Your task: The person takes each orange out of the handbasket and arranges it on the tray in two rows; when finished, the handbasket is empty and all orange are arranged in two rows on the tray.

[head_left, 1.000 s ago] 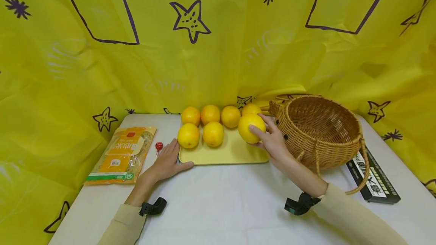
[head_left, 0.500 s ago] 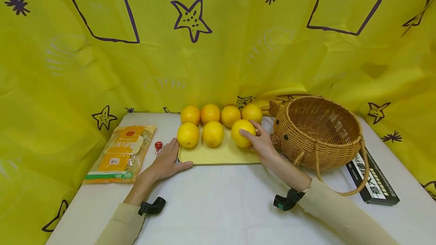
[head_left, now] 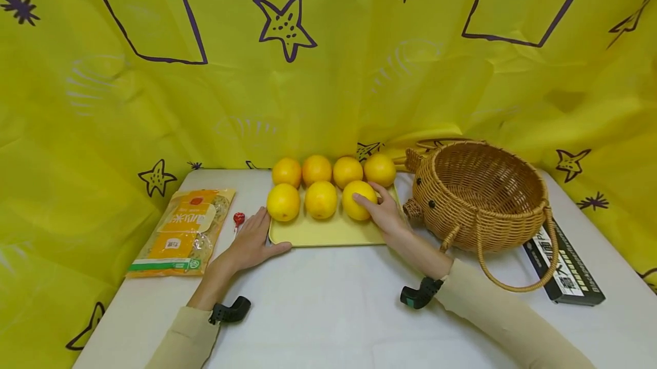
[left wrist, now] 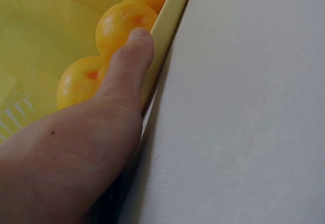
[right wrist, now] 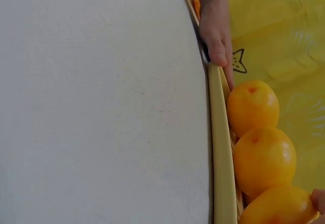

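In the head view a pale yellow tray bears oranges in two rows, several at the back and three in front. My right hand holds the rightmost front orange, thumb on its near face, fingers around its far right side. That orange is over the tray, beside the middle front orange. A fingertip touches the same orange at the edge of the right wrist view. My left hand lies at the tray's left front corner with fingers extended, its thumb along the front rim.
A wicker basket with an animal face stands right of the tray, its handle hanging forward. Under its right side lies a black box. At left are an orange-labelled food bag and a red lollipop. A yellow curtain hangs behind.
My right hand has carried the orange leftward and slightly down, from near the basket to the front row beside the middle orange. My left hand has stayed at the tray's corner.
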Tool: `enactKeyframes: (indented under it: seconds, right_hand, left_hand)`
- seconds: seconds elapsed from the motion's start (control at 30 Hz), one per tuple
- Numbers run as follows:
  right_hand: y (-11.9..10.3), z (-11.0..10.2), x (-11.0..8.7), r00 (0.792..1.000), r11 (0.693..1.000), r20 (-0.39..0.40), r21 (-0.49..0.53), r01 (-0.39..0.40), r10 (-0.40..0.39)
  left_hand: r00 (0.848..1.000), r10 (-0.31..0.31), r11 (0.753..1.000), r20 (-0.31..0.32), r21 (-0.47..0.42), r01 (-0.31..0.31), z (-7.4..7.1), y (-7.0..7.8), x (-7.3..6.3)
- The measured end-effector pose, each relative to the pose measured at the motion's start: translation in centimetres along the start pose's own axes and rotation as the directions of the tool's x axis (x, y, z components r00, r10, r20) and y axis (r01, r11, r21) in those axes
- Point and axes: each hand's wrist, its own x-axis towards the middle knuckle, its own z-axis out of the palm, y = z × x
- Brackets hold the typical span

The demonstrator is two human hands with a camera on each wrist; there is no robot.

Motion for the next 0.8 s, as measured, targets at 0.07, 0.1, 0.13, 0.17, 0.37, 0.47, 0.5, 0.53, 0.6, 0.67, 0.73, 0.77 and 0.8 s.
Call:
enactKeyframes:
  seconds: [0.07, 0.1, 0.13, 0.17, 0.37, 0.47, 0.5, 0.53, 0.6, 0.67, 0.73, 0.77, 0.8]
  right_hand:
    - [0.1, 0.4, 0.1, 1.000, 1.000, -0.005, -0.010, 0.005, -0.005]
    - [0.1, 0.6, 0.1, 1.000, 1.000, -0.005, -0.015, 0.007, -0.007]
    - [0.2, 0.8, 0.1, 1.000, 1.000, -0.006, -0.021, 0.012, -0.012]
    - [0.2, 0.9, 0.1, 1.000, 1.000, -0.009, -0.023, 0.015, -0.015]
    - [0.4, 1.8, -0.2, 1.000, 1.000, -0.010, -0.003, 0.026, -0.026]
    - [0.6, 2.0, -0.2, 0.999, 0.999, -0.002, 0.012, 0.033, -0.032]
    - [0.7, 2.0, -0.3, 0.999, 0.999, 0.005, 0.017, 0.035, -0.035]
    - [0.7, 2.1, -0.3, 0.999, 0.999, 0.018, 0.022, 0.037, -0.038]
    - [0.7, 2.2, -0.5, 0.998, 0.998, 0.049, 0.034, 0.047, -0.049]
    - [0.6, 2.3, -0.6, 0.995, 0.997, 0.085, 0.045, 0.055, -0.058]
    - [0.5, 2.5, -0.8, 0.991, 0.997, 0.113, 0.052, 0.060, -0.066]
    - [0.5, 2.5, -0.9, 0.990, 0.996, 0.119, 0.055, 0.063, -0.069]
    - [0.4, 2.6, -0.9, 0.990, 0.997, 0.122, 0.057, 0.060, -0.066]
  left_hand:
    - [1.000, -0.002, 1.000, 0.003, 0.003, 0.002, 0.0, 0.0, 0.0]
    - [1.000, -0.004, 1.000, 0.004, 0.004, 0.004, 0.0, 0.0, 0.0]
    - [1.000, -0.006, 1.000, 0.006, 0.003, 0.006, -0.1, 0.0, 0.0]
    - [1.000, -0.002, 1.000, 0.003, 0.007, 0.002, -0.1, 0.0, 0.0]
    - [1.000, -0.004, 1.000, 0.011, 0.003, 0.004, -0.2, 0.1, 0.0]
    - [1.000, -0.011, 1.000, 0.013, 0.005, 0.011, -0.2, 0.2, -0.1]
    - [1.000, -0.010, 1.000, 0.011, 0.005, 0.010, -0.2, 0.2, -0.1]
    - [1.000, -0.010, 1.000, 0.010, 0.004, 0.010, -0.2, 0.2, -0.1]
    - [1.000, -0.010, 1.000, 0.010, 0.001, 0.010, -0.2, 0.2, -0.1]
    - [1.000, -0.009, 1.000, 0.012, -0.003, 0.009, -0.2, 0.2, -0.1]
    - [1.000, -0.010, 1.000, 0.012, -0.005, 0.010, -0.2, 0.2, 0.0]
    - [1.000, -0.010, 1.000, 0.011, -0.005, 0.010, -0.2, 0.2, 0.0]
    - [1.000, -0.010, 1.000, 0.011, -0.005, 0.010, -0.2, 0.2, 0.0]
